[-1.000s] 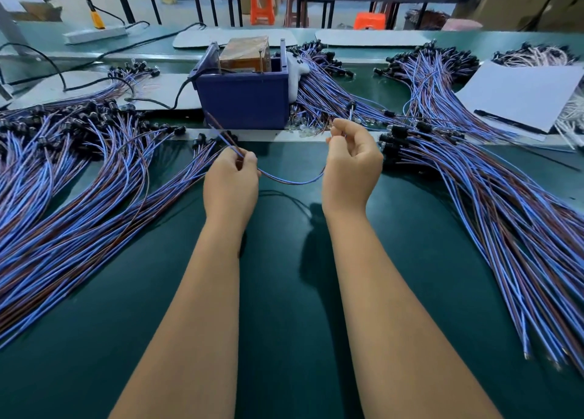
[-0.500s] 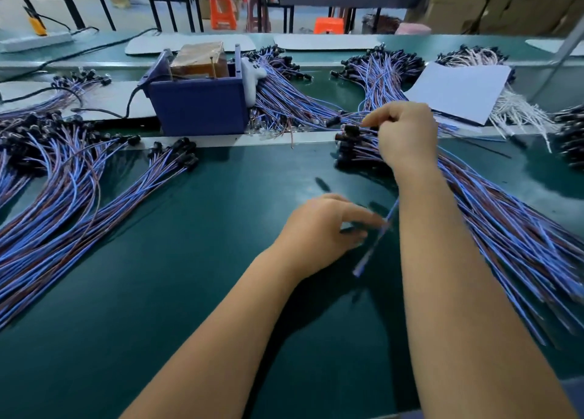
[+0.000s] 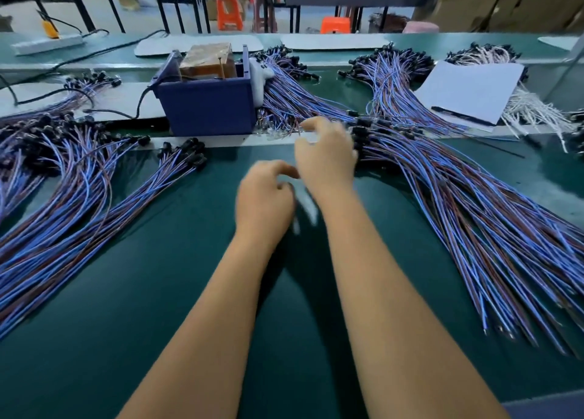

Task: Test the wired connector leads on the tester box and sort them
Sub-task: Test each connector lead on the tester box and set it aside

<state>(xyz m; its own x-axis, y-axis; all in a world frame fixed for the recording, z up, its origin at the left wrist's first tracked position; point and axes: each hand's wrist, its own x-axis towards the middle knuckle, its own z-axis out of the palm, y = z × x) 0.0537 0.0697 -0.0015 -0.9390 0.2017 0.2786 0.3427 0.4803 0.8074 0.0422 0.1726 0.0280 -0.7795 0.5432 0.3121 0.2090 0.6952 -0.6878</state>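
Note:
The blue tester box (image 3: 205, 108) stands at the back of the green table (image 3: 158, 292), with a brown block on top. My left hand (image 3: 265, 197) and right hand (image 3: 325, 156) are close together in front of the box, both blurred by motion. A single blue-and-brown lead (image 3: 306, 208) shows as a pale streak between them; my left fingers curl round its lower part and my right hand pinches its upper part. A large fan of leads with black connectors (image 3: 79, 197) lies to the left. Another large fan of leads (image 3: 474, 213) lies to the right.
More lead bundles (image 3: 284, 89) lie right of the box, with a further bundle (image 3: 388, 80) behind them. A white sheet (image 3: 471, 89) covers part of a white-wire bundle (image 3: 531, 108) at the back right. A power strip (image 3: 47, 44) and black cables lie at the back left.
My right hand has left the right pile and moved left toward the tester box. My left hand has risen off the table and moved left with it, carrying the lead.

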